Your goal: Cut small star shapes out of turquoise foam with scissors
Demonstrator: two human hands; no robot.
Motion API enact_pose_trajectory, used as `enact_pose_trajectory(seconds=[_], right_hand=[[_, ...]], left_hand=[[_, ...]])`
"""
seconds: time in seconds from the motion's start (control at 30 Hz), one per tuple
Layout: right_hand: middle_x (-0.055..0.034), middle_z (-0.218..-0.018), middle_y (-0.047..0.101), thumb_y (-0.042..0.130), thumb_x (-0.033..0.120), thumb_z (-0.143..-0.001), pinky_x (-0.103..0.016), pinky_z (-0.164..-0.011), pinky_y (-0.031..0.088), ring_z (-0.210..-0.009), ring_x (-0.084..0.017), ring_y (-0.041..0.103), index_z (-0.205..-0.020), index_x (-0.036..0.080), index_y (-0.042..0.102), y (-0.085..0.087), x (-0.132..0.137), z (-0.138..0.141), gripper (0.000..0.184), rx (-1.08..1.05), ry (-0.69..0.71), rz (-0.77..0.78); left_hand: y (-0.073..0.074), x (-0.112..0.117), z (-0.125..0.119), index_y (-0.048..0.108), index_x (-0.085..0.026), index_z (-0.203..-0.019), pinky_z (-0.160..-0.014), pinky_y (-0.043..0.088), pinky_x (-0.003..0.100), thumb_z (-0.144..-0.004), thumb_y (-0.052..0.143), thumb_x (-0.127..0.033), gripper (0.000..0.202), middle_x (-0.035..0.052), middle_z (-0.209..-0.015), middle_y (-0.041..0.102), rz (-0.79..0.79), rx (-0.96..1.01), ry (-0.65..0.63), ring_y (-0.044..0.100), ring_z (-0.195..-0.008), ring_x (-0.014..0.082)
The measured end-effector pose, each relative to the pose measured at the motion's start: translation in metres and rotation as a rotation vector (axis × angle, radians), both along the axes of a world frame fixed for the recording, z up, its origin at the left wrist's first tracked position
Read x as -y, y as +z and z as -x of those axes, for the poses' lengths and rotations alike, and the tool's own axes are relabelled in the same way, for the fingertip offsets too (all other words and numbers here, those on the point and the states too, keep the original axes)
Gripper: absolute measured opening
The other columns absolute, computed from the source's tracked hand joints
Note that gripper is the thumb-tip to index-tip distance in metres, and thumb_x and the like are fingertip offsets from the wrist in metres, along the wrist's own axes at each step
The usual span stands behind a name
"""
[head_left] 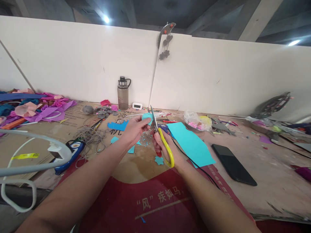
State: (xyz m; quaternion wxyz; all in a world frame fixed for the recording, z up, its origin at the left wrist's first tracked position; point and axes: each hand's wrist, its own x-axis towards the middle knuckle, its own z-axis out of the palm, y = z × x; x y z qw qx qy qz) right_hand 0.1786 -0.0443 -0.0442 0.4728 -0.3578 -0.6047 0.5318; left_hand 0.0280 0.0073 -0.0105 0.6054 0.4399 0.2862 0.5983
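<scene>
Between the thumb and fingers of my left hand (137, 128) is a small turquoise felt piece (147, 118). My right hand (162, 142) grips a pair of scissors with one yellow handle (167, 147) and one red; their blades (154, 117) point up and away, beside the felt piece. Whether the blades touch its edge I cannot tell. Under my right hand a turquoise flower-shaped cutout (159, 160) lies on the board. A large turquoise sheet (191, 142) rests right of my hands. Small turquoise scraps (131, 149) and a blue offcut (118, 125) lie to the left.
A black phone (233, 164) lies at right. Behind stand a grey bottle (123, 94) and a small white clock (137, 105) near the white partition (85, 61). Tangled grey cord (91, 137), a blue tool (70, 157), a white cable (31, 171) and colourful fabric (48, 106) fill the left.
</scene>
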Motion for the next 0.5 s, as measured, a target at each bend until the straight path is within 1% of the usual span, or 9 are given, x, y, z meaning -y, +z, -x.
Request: enact_pose_trajectory(seconds=[0.2,0.3,0.5], right_hand=[[0.008,-0.064,0.036,0.062,0.075,-0.087,-0.021,-0.04,0.029,-0.046,-0.007,0.031,-0.09,0.025,0.046,-0.0012,-0.0001,0.0003,0.053,-0.023,0.018,0.018],[0.0083,-0.064,0.037,0.063,0.076,-0.086,-0.02,-0.039,0.029,-0.045,-0.007,0.032,-0.088,0.024,0.044,0.0003,0.0011,0.001,0.055,-0.019,0.015,0.026],[0.0089,-0.063,0.038,0.064,0.078,-0.084,-0.02,-0.037,0.028,-0.043,-0.006,0.033,-0.085,0.025,0.041,0.0042,0.0057,0.0032,0.058,-0.024,-0.017,0.054]], left_hand=[[-0.0002,-0.0001,0.0026,0.067,-0.014,-0.071,-0.059,0.043,0.022,-0.067,0.091,-0.03,0.029,-0.0014,-0.066,0.061,-0.002,-0.013,-0.013,0.054,-0.058,0.0067],[-0.0002,0.0002,0.0032,0.066,-0.015,-0.07,-0.058,0.042,0.022,-0.067,0.091,-0.03,0.029,-0.0015,-0.066,0.061,-0.002,-0.01,-0.014,0.053,-0.057,0.0063],[0.0016,0.0018,0.0028,0.066,-0.014,-0.071,-0.059,0.042,0.022,-0.066,0.091,-0.029,0.029,-0.0018,-0.067,0.06,0.005,-0.005,-0.016,0.053,-0.057,0.006]])
